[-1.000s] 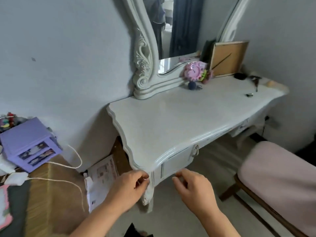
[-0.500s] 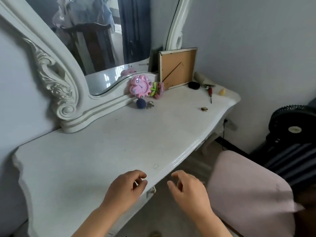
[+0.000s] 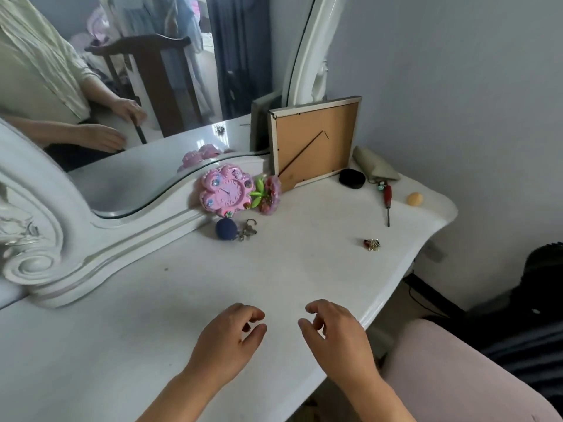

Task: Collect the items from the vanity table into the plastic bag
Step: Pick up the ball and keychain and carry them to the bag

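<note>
Left hand (image 3: 227, 338) and right hand (image 3: 333, 332) hovered loose, holding nothing. Pink flower clock (image 3: 227, 191) looked light, rigid plastic; best gripped by its rim.

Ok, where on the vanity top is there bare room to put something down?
Bare: the wide stretch between the hands and the blue ball keychain, and between the keychain and the small charm. Crowded: back right, around the picture frame, black puck, screwdriver.

Small red-and-gold trinket (image 3: 371, 244) on white vanity table (image 3: 289, 269): too small to identify. Ornate white mirror frame (image 3: 45, 239): cut off at left and top edges. Pink padded stool (image 3: 451, 376): cropped at bottom-right. Wooden-backed picture frame (image 3: 315, 141): front face hidden. Beige cloth pouch (image 3: 373, 164): contents hidden.
</note>
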